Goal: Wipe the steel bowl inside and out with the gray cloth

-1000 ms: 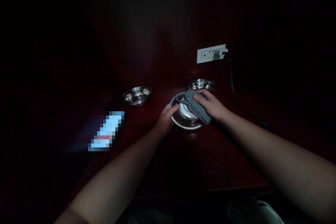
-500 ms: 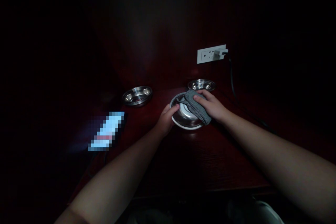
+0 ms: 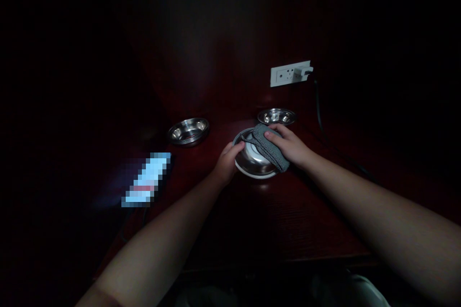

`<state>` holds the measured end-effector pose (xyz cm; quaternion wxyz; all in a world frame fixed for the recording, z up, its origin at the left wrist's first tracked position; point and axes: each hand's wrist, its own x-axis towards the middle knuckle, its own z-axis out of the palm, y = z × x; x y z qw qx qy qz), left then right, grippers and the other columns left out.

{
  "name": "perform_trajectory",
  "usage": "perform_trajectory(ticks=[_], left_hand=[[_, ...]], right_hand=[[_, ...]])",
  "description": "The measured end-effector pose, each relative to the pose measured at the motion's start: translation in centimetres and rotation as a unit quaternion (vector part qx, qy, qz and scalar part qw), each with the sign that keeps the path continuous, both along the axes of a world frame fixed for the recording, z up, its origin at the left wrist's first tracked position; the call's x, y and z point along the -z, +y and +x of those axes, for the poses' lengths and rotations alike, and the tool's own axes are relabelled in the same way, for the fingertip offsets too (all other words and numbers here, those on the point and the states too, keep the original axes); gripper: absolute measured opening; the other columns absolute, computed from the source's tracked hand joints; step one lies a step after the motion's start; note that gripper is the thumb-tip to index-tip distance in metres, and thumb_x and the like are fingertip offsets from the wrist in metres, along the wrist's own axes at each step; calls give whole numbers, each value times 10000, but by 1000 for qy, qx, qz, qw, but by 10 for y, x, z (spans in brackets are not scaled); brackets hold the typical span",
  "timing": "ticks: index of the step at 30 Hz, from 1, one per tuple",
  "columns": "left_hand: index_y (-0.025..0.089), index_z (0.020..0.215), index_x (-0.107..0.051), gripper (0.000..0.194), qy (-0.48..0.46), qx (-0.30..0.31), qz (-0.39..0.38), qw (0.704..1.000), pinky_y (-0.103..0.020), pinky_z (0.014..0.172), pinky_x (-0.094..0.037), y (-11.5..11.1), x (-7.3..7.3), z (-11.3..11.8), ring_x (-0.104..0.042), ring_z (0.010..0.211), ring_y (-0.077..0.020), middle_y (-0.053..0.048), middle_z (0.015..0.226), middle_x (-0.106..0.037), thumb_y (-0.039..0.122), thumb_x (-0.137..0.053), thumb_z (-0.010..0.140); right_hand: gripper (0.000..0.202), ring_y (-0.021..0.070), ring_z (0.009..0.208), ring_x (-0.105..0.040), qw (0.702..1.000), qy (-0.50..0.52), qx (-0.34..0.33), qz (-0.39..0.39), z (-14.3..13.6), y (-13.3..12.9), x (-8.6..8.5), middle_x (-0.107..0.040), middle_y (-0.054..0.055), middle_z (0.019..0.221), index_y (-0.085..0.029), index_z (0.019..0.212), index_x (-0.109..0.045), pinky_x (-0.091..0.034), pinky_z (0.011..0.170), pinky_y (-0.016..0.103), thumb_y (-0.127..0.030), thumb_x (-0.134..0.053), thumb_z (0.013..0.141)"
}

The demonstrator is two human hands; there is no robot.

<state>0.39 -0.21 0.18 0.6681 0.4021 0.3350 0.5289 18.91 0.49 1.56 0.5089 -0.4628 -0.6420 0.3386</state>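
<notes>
- The bowl [image 3: 254,165] is between the two hands, above the near part of the dark red table [image 3: 266,220]. Whether its base touches the wood is hard to tell in this light.
- The left hand [image 3: 226,165] is clamped on the bowl's left edge, its thumb over the rim and pointing inward. Its other fingers are mostly hidden.
- The right hand [image 3: 292,147] is closed on the cloth [image 3: 269,146], thumb on top and fingers curled round the far edge. It lies on the side opposite the left hand.
- The cloth is grey, folded thick, and lies against the right part of the bowl. Its long axis slants from far left to near right, across the line between the hands; a thin end trails over the bowl towards the left thumb.
- The right hand is the nearer to the cloth, the left to the bowl's bare left rim.
- The back bowl [image 3: 275,117] sits upright just beyond the right hand.
- The stack [image 3: 188,142] of shallow metal bowls is farther left, apart from the left hand.
- A lit screen [image 3: 147,180], blurred into blocks, lies left of the left forearm.
- On the wall behind are a white socket [image 3: 282,76], its plug [image 3: 301,72] and a dark cord [image 3: 317,105] running down to the right.
</notes>
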Motion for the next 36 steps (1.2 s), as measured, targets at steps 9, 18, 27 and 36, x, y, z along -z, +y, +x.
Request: perform_trajectory(ticks=[9,18,27,36], left_hand=[[139,878,-650,276,7,-4,23,1000,-322,791,-444,4,4,-3,-620,765,-172,-45,812,-684,339,-694,692],[137,908,-655,287,11,8,38,999,-321,800,-441,6,8,-5,-616,786,-174,-53,842,-687,343,-680,710],[141,889,-655,295,13,2,28,1000,-322,804,-439,5,7,-3,-614,777,-170,-43,831,-684,348,-698,683],[139,892,-652,302,16,2,32,999,-331,801,-438,7,10,-5,-614,773,-175,-43,822,-680,351,-697,682]], right_hand=[[346,214,865,-586,1000,-9,-24,-6,-1,-2,-1,-640,31,930,-219,979,-588,-445,782,369,-504,-592,783],[342,230,876,-590,1000,-23,-22,-1,-1,-3,-4,-647,42,933,-219,969,-590,-443,806,398,-502,-594,778],[363,216,873,-584,999,-13,-32,-4,0,0,0,-632,42,943,-204,978,-576,-445,801,372,-507,-600,779],[358,228,894,-590,999,-35,-21,2,1,0,-1,-640,44,961,-216,975,-585,-446,819,395,-518,-592,782]])
